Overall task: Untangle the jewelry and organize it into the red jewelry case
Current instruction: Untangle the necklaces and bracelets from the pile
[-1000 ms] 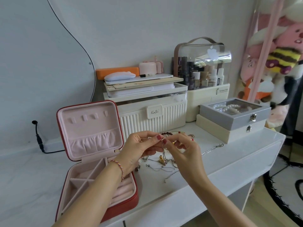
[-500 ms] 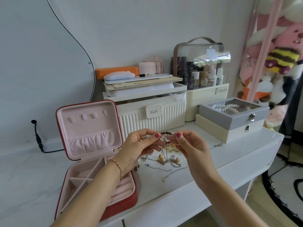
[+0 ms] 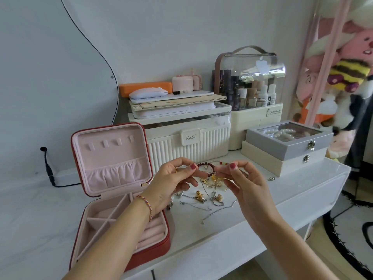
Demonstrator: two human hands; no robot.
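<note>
Jewelry case (image 3: 113, 158) left — jewelry tangle (image 3: 210, 190) right

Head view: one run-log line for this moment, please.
left hand: pinches beaded bracelet | right hand: pinches it | red jewelry case: open

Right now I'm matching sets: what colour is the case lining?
Pale pink lining, clearest in the head view.

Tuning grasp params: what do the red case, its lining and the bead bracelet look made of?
Red jewelry case: likely faux leather, smooth with a dull sheen.
Lining: pink velvety fabric, matte, gathered pocket.
Bead bracelet, pinched by left hand and right hand: dark red round beads, slightly glossy; stone, wood or glass, cannot tell.
</note>
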